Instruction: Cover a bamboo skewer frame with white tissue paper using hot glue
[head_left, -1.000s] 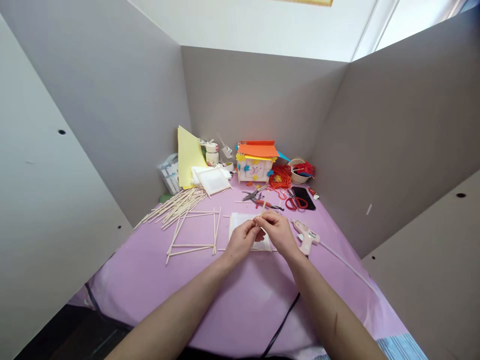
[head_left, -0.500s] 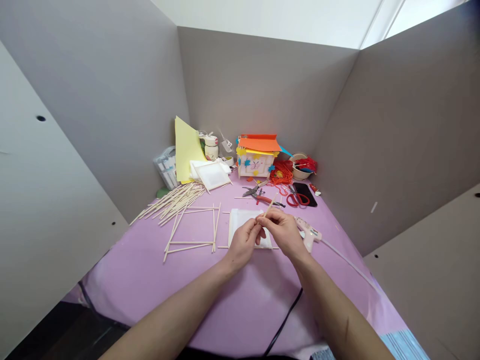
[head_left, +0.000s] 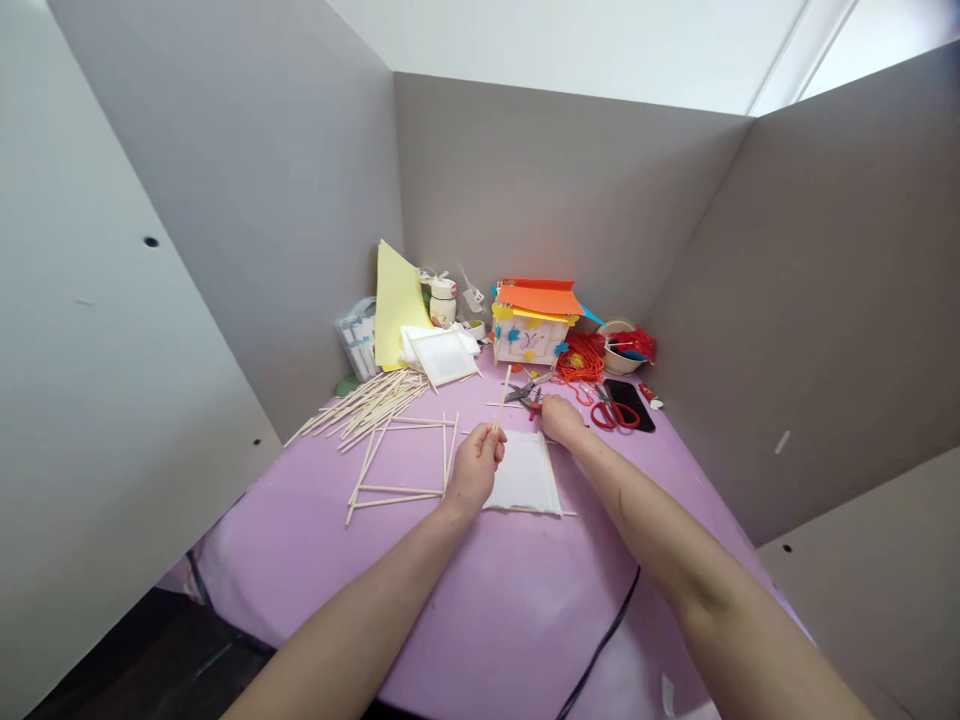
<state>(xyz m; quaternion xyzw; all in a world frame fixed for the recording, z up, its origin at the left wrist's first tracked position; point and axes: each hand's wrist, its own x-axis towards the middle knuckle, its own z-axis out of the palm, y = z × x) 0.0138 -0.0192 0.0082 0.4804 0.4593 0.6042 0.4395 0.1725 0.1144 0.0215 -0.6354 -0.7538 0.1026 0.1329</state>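
Observation:
My left hand (head_left: 474, 467) pinches a thin wooden stick (head_left: 502, 393) that stands up from its fingertips. My right hand (head_left: 561, 420) lies apart from it, with its fingertips at the red-handled pliers (head_left: 534, 405); whether it grips them is hidden. Below both hands lies a white paper panel (head_left: 523, 475) edged by thin sticks. To the left, a square frame of wooden sticks (head_left: 397, 490) rests on the pink tablecloth (head_left: 525, 620), near a loose pile of sticks (head_left: 367, 405).
At the back stand a small craft house with an orange roof (head_left: 529, 335), a yellow sheet (head_left: 397, 305) and orange cord (head_left: 580, 362). Red scissors (head_left: 615, 415) lie on a black phone (head_left: 630, 403). Grey walls enclose three sides. A black cable (head_left: 600, 640) crosses the table's front.
My right hand has parted from my left and moved forward to the tools at the back. The stick remains in my left hand. The view has turned slightly.

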